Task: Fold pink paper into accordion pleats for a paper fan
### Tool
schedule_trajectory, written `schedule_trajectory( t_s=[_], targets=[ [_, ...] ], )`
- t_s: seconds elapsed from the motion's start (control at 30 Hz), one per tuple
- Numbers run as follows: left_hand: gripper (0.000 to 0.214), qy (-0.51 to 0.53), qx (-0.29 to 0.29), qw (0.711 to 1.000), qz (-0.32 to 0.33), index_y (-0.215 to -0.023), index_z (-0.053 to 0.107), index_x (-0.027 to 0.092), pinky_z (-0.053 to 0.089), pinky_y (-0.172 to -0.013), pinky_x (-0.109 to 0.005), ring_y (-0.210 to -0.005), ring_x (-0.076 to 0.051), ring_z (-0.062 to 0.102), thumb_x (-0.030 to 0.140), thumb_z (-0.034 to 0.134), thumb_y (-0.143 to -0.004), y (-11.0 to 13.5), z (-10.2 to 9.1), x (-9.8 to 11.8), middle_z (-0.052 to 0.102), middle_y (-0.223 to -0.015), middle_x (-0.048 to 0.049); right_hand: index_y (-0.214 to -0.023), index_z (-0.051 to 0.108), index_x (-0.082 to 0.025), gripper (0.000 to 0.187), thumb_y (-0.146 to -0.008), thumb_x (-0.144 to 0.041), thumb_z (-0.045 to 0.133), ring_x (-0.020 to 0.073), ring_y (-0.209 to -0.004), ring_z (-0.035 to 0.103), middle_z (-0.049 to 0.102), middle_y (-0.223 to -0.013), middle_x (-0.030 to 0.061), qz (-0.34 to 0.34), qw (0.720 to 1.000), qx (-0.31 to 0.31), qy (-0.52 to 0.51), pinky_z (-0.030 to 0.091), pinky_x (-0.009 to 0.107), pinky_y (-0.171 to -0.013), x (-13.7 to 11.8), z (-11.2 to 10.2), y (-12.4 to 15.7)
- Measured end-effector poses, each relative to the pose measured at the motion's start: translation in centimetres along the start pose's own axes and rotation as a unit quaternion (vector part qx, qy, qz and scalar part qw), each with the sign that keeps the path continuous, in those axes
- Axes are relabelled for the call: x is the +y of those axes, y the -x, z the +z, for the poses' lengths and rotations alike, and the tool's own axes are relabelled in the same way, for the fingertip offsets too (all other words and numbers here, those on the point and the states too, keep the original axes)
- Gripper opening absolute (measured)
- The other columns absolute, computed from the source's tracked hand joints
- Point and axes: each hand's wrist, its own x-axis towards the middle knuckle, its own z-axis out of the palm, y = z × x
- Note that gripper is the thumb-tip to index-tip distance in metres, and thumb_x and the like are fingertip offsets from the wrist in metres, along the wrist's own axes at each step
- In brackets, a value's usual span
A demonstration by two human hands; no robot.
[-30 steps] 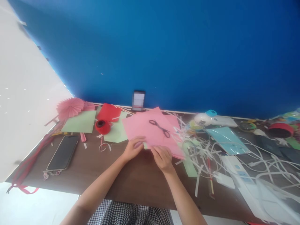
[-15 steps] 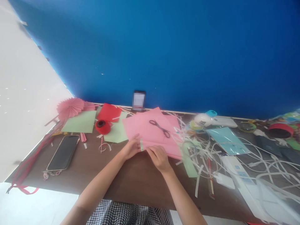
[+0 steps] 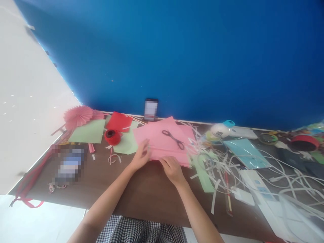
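Pink paper sheets [image 3: 154,133] lie stacked in the middle of the table, with black-handled scissors [image 3: 173,139] on top. Along the near side of the stack runs a narrow folded band of pink paper [image 3: 172,156]. My left hand [image 3: 140,156] is at the left end of this band, its fingers upright and partly curled against the paper. Further right, my right hand [image 3: 172,169] pinches the band's near edge, thumb underneath hidden. Both hands are closed on the paper, though the left grip is partly blurred.
To the left are a pleated pink paper fan [image 3: 78,116], green paper [image 3: 87,132], a red roll [image 3: 112,137] and a phone [image 3: 71,165]. Tangled white cables [image 3: 225,165], a power strip [image 3: 260,189] and a blue packet [image 3: 246,152] crowd the right. A blue wall [image 3: 177,60] stands behind.
My left fingers have risen and turned more upright at the band's left end. The green strip beside them no longer shows. My right hand stays at nearly the same place.
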Motion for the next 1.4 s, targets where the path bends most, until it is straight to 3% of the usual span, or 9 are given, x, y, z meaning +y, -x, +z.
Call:
schedule_trajectory(
  t_s=[0.1, 0.23, 0.4, 0.73, 0.87, 0.97, 1.03, 1.13, 1.4],
  targets=[
    [0.037, -0.165, -0.063, 0.972, 0.156, -0.105, 0.059, 0.023, 0.027, -0.100, -0.043, -0.123, -0.029, 0.032, 0.035, 0.064, -0.070, 0.3, -0.1, 0.4, 0.045, -0.126, -0.0114, -0.095, 0.061, -0.014, 0.021, -0.083, -0.006, 0.046, 0.0184, -0.078, 0.055, 0.063, -0.082, 0.0079, 0.012, 1.000, 0.006, 0.000, 0.043, 0.032, -0.068, 0.0, 0.1, 0.0],
    [0.020, -0.290, -0.148, 0.919, 0.223, -0.095, 0.064, 0.023, 0.034, -0.093, -0.041, -0.109, -0.024, 0.047, 0.025, 0.050, -0.082, 0.0, -0.2, 0.3, 0.063, -0.099, -0.0084, -0.097, 0.061, -0.015, 0.022, -0.083, -0.008, 0.046, 0.0177, -0.078, 0.056, 0.064, -0.083, 0.0075, 0.016, 1.000, 0.007, 0.003, 0.043, 0.031, -0.068, 0.3, -0.1, 0.0],
    [0.025, -0.354, -0.150, 0.903, 0.193, -0.087, 0.066, 0.019, 0.042, -0.071, -0.027, -0.079, -0.016, 0.057, 0.026, 0.041, -0.087, -0.2, -1.8, 0.5, 0.065, -0.082, -0.0063, -0.099, 0.061, -0.015, 0.020, -0.082, -0.012, 0.050, 0.0186, -0.079, 0.056, 0.064, -0.082, 0.0076, 0.014, 1.000, 0.003, 0.011, 0.042, 0.032, -0.070, 1.1, -1.0, 0.1],
    [0.025, -0.410, -0.198, 0.882, 0.120, -0.082, 0.064, 0.019, 0.037, -0.059, -0.020, -0.062, -0.011, 0.054, 0.017, 0.038, -0.086, 1.6, -6.6, 2.3, 0.064, -0.075, -0.0002, -0.086, 0.064, -0.017, 0.019, -0.083, -0.010, 0.046, 0.0173, -0.074, 0.054, 0.064, -0.077, 0.0051, 0.005, 0.999, -0.012, -0.031, 0.041, 0.030, -0.068, 0.9, -0.4, -0.1],
    [0.027, -0.460, -0.192, 0.859, 0.122, -0.082, 0.063, 0.020, 0.038, -0.061, -0.022, -0.065, -0.012, 0.055, 0.011, 0.037, -0.084, 2.2, -6.3, 2.0, 0.064, -0.075, -0.0005, -0.086, 0.064, -0.016, 0.022, -0.084, -0.009, 0.043, 0.0174, -0.072, 0.053, 0.063, -0.077, 0.0058, -0.017, 0.999, -0.036, -0.022, 0.040, 0.030, -0.066, 0.3, 0.0, -0.3],
    [0.016, -0.485, -0.159, 0.842, 0.176, -0.090, 0.061, 0.019, 0.040, -0.076, -0.027, -0.086, -0.017, 0.055, 0.023, 0.047, -0.083, 2.8, -4.6, 1.4, 0.063, -0.090, -0.0040, -0.086, 0.063, -0.015, 0.024, -0.085, -0.010, 0.041, 0.0177, -0.072, 0.053, 0.063, -0.077, 0.0066, -0.024, 0.998, -0.048, -0.012, 0.040, 0.030, -0.067, -0.2, 0.1, -0.6],
    [0.017, -0.499, -0.150, 0.831, 0.194, -0.091, 0.060, 0.018, 0.040, -0.075, -0.028, -0.086, -0.018, 0.055, 0.028, 0.049, -0.082, 3.1, -3.3, 0.7, 0.063, -0.091, -0.0047, -0.087, 0.063, -0.015, 0.024, -0.085, -0.010, 0.040, 0.0180, -0.073, 0.054, 0.063, -0.076, 0.0068, -0.026, 0.998, -0.052, -0.010, 0.039, 0.030, -0.067, -0.4, 0.0, -0.7],
    [0.018, -0.517, -0.143, 0.820, 0.198, -0.093, 0.061, 0.018, 0.041, -0.070, -0.026, -0.084, -0.016, 0.055, 0.018, 0.045, -0.084, 3.2, -2.4, -0.3, 0.062, -0.090, -0.0046, -0.088, 0.063, -0.016, 0.021, -0.085, -0.013, 0.043, 0.0179, -0.074, 0.055, 0.064, -0.077, 0.0065, -0.033, 0.998, -0.056, -0.015, 0.040, 0.031, -0.069, -0.2, -0.2, -0.7],
    [0.019, -0.536, -0.133, 0.817, 0.165, -0.091, 0.062, 0.021, 0.040, -0.067, -0.024, -0.081, -0.015, 0.055, 0.015, 0.046, -0.084, 3.3, -4.3, -0.8, 0.061, -0.084, -0.0026, -0.090, 0.063, -0.018, 0.016, -0.085, -0.020, 0.048, 0.0184, -0.080, 0.057, 0.065, -0.084, 0.0062, 0.020, 0.999, -0.037, -0.015, 0.043, 0.032, -0.074, 1.4, -0.8, 1.4]
  ],
)
